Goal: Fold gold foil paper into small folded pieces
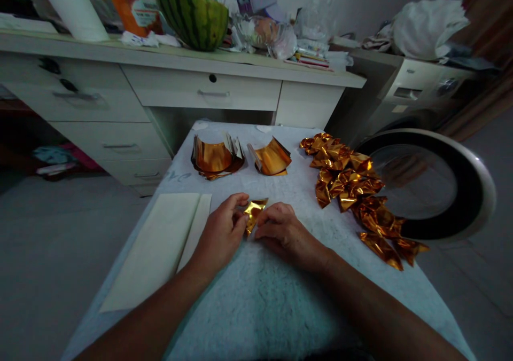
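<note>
Between my two hands, low over the cloth-covered table point(256, 275), is a small piece of shiny gold foil paper point(254, 211), partly folded. My left hand point(224, 225) pinches its left side with thumb and fingers. My right hand point(286, 233) grips the right edge, its fingertips bent and partly hidden. Beyond my hands stand two stacks of curled gold foil sheets, a larger stack point(214, 157) on the left and a smaller stack point(272, 157) beside it. A heap of folded gold foil pieces point(347, 177) trails down the table's right side.
White paper sheets point(156, 243) lie left of my left hand. Behind the table runs a white desk with drawers point(214, 91), bearing half a watermelon point(192, 16) and plastic bags. At right, a washing machine's open round door point(433, 185) reaches close to the table edge.
</note>
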Action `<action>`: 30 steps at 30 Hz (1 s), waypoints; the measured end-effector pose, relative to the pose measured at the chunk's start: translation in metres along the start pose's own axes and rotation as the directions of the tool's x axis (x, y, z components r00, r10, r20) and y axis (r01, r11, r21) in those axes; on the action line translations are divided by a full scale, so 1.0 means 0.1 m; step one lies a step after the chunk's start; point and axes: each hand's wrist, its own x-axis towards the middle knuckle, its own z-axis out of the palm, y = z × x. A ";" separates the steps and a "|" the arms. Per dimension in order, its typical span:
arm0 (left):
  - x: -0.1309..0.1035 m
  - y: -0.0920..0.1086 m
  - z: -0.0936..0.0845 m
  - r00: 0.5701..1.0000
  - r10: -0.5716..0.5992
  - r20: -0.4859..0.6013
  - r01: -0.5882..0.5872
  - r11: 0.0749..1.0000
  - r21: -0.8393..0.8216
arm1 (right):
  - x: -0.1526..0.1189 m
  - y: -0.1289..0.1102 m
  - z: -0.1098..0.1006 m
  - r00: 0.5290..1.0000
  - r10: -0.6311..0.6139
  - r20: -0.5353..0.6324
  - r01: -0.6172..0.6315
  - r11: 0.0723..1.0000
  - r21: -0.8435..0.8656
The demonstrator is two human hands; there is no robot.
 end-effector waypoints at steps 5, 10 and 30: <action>0.00 -0.03 -0.01 0.992 0.128 0.019 -0.129 0.969 0.210 | 0.01 -0.01 -0.02 0.996 0.021 0.091 -0.023 1.000 0.021; -0.01 -0.05 -0.04 0.978 0.194 0.072 -0.206 0.882 0.425 | 0.06 -0.05 -0.05 0.992 0.069 0.106 -0.078 0.994 0.083; -0.07 -0.04 -0.13 0.955 0.117 0.273 -0.227 0.880 0.416 | 0.17 -0.09 0.13 0.902 0.431 -0.031 -0.430 0.902 0.045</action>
